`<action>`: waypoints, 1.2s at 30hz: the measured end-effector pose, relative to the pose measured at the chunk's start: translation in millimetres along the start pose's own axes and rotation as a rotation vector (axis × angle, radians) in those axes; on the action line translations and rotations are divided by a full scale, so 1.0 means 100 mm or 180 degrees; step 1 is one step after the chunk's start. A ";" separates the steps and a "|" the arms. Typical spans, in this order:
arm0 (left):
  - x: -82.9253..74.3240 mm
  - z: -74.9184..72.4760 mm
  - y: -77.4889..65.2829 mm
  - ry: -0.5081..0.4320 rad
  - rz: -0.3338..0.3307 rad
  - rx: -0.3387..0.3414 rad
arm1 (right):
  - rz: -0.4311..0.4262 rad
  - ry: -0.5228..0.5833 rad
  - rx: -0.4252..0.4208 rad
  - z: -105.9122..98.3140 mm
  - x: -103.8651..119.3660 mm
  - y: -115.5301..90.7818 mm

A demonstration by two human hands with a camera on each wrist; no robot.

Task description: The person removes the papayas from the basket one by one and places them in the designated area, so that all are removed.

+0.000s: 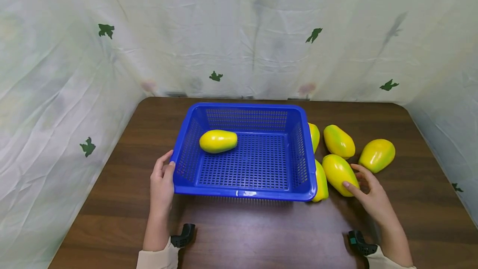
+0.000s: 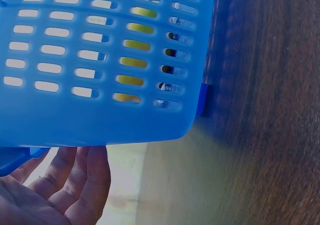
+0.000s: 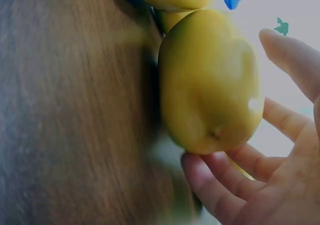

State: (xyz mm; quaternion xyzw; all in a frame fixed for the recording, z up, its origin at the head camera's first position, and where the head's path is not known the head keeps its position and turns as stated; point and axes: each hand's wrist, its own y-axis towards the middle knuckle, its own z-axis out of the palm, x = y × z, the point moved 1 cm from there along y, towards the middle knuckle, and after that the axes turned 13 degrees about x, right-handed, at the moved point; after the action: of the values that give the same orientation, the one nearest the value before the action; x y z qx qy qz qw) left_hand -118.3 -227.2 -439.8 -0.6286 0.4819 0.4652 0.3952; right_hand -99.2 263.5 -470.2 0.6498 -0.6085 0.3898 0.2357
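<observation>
A blue plastic basket (image 1: 244,194) with slotted walls stands on the table, one yellow-green mango (image 1: 218,141) lying in its left half. At the basket's left rim, my left hand (image 1: 162,186) grips the edge; in the left wrist view its fingers (image 2: 97,180) reach up to the rim beside the slotted wall. My right hand (image 1: 373,196) is at a mango (image 1: 340,174) just right of the basket. Its thumb and fingers are spread around that fruit's near right side. In the right wrist view, the fingertips touch the mango (image 3: 210,85) and the thumb stands apart.
Several more mangoes lie right of the basket: one at its front right corner (image 1: 321,182), one partly behind its right wall (image 1: 314,136), another behind (image 1: 338,141) and one farthest right (image 1: 378,155). Pale cloth (image 1: 254,32) hangs around the brown wooden table (image 1: 246,231).
</observation>
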 end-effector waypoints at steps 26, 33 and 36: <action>0.01 0.00 0.00 -0.0018 -0.0020 0.0016 | -0.0862 0.0215 -0.0811 -0.10 0.50 0.09; 0.01 0.00 0.00 -0.0012 -0.0014 0.0026 | -0.1029 0.0151 -0.0731 -0.22 0.80 0.19; 0.01 -0.01 -0.01 0.0013 -0.0016 0.0043 | -0.1123 0.0040 -0.0715 -0.25 0.93 0.26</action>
State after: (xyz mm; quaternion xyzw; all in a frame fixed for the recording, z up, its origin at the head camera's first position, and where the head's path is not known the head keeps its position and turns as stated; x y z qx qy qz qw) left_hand -117.1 -227.8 -440.1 -0.6280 0.4844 0.4596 0.3996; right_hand -134.0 223.2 -386.0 0.7135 -0.5234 0.2762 0.3750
